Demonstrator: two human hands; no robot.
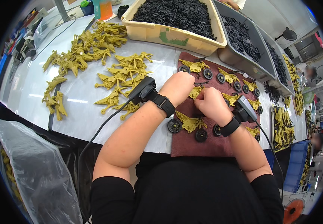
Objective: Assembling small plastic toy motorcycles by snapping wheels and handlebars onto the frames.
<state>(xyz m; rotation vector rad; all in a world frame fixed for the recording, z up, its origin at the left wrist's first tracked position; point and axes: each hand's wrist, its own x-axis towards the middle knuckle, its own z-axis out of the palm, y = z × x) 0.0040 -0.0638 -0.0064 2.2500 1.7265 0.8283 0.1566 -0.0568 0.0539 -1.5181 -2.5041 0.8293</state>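
Observation:
Over the dark red cloth, my left hand is closed at the left end of a yellow plastic toy motorcycle frame, its fingertips mostly hidden. My right hand meets it from the right, thumb and forefinger pinched at the frame's lower edge; whatever is between those fingers does not show. Just below lies another yellow frame, with a black spoked wheel at one end and a second wheel under the other. More frames with wheels and thin black pieces are laid out in rows on the cloth.
Loose yellow frames are spread left of the cloth, with a bigger heap behind. A cream bin of small black parts and a grey bin of black wheels stand behind. Cables run from both wrist devices. A plastic-covered bag sits lower left.

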